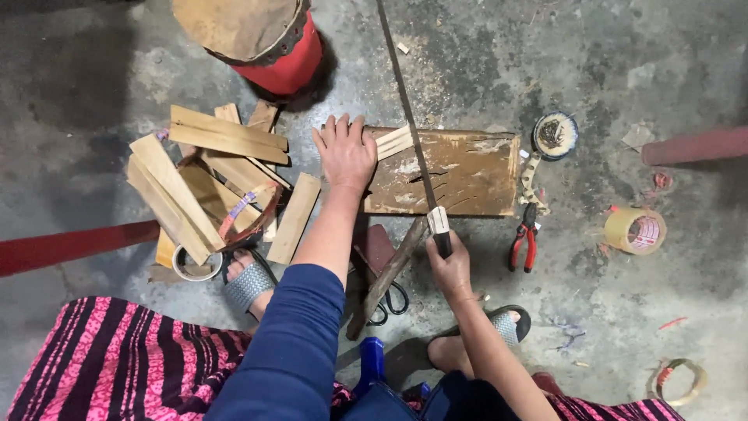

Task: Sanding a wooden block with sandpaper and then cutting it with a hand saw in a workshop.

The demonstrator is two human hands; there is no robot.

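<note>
Left hand (345, 153) flat, fingers spread, on board (452, 173); right hand (449, 265) grips long blade (405, 109) across it, mid-cut; steady pressure needed.

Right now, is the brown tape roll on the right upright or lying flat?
Lying flat: the brown tape roll rests on its side face on the concrete floor, core hole facing up.
</note>
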